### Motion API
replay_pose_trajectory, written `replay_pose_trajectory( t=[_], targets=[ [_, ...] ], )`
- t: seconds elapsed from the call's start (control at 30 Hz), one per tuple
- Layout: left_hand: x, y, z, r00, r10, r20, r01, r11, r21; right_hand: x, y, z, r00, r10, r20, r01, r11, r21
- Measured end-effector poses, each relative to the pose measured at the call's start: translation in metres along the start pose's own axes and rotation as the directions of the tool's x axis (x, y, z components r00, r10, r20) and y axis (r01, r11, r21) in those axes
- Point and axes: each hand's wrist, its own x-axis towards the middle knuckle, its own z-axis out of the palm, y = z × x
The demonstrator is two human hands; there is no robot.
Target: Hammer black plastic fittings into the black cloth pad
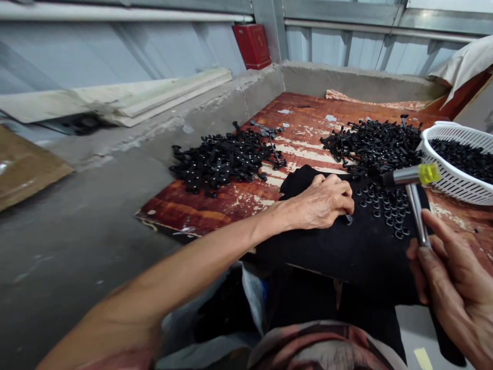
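My left hand (325, 201) rests on a black cloth (308, 246), its fingers closed over a small black part (348, 220) that peeks out under the fingertips. In my right hand (447, 277) is a small hammer (416, 205) with a metal shaft, one dark face and one yellow face. Its head hangs raised over the cloth. Below the hammer, several small black rings (389, 210) lie loose on the cloth, just right of my left hand.
A heap of black parts (227, 159) sits on the worn red-brown board (173, 210) at left. Another black heap (373, 144) lies behind the cloth. A white plastic basket (458, 177) of small black pieces stands at right. In the far corner is a red tin (252, 47).
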Motion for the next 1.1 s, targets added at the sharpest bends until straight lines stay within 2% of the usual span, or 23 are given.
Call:
replay_pose_trajectory(
  t=[0.07, 0.13, 0.2, 0.27, 0.4, 0.5, 0.6, 0.7, 0.77, 0.9, 1.1],
  targets=[
    [-0.011, -0.001, -0.005, 0.999, -0.006, -0.049, 0.005, 1.0, -0.023, -0.01, 0.006, 0.001, 0.986, 0.163, 0.037, -0.166, 0.975, 0.148],
    [-0.018, 0.002, -0.005, 0.975, -0.174, -0.141, 0.167, 0.984, -0.057, -0.017, 0.012, 0.004, 0.967, 0.248, 0.061, -0.256, 0.938, 0.234],
    [-0.018, 0.006, -0.001, 0.907, -0.379, -0.184, 0.373, 0.925, -0.064, -0.019, 0.015, 0.006, 0.964, 0.263, 0.026, -0.26, 0.924, 0.28],
    [-0.013, 0.011, 0.005, 0.848, -0.503, -0.164, 0.507, 0.862, -0.018, -0.019, 0.017, 0.008, 0.97, 0.245, 0.009, -0.236, 0.922, 0.307],
    [0.003, 0.016, 0.01, 0.818, -0.572, -0.063, 0.575, 0.815, 0.066, -0.02, 0.021, 0.007, 0.975, 0.222, 0.029, -0.219, 0.923, 0.317],
    [0.01, 0.01, 0.007, 0.834, -0.552, -0.01, 0.552, 0.834, 0.014, -0.021, 0.024, 0.007, 0.974, 0.224, 0.013, -0.217, 0.924, 0.315],
    [0.01, -0.001, -0.001, 0.874, -0.484, 0.031, 0.477, 0.846, -0.235, -0.022, 0.023, 0.008, 0.973, 0.23, 0.0, -0.216, 0.912, 0.349],
    [0.006, -0.012, -0.008, 0.917, -0.388, 0.094, 0.376, 0.76, -0.529, -0.02, 0.017, 0.011, 0.96, 0.281, 0.006, -0.26, 0.878, 0.401],
    [0.003, -0.016, -0.01, 0.943, -0.31, 0.119, 0.314, 0.714, -0.626, -0.02, 0.013, 0.012, 0.948, 0.317, 0.006, -0.289, 0.857, 0.426],
    [-0.002, -0.018, -0.011, 0.972, -0.214, 0.102, 0.228, 0.728, -0.646, -0.019, 0.014, 0.013, 0.945, 0.328, 0.001, -0.297, 0.854, 0.428],
    [-0.002, -0.013, -0.012, 0.981, -0.174, 0.091, 0.193, 0.768, -0.611, -0.018, 0.025, 0.013, 0.969, 0.246, -0.028, -0.214, 0.888, 0.407]
  ],
)
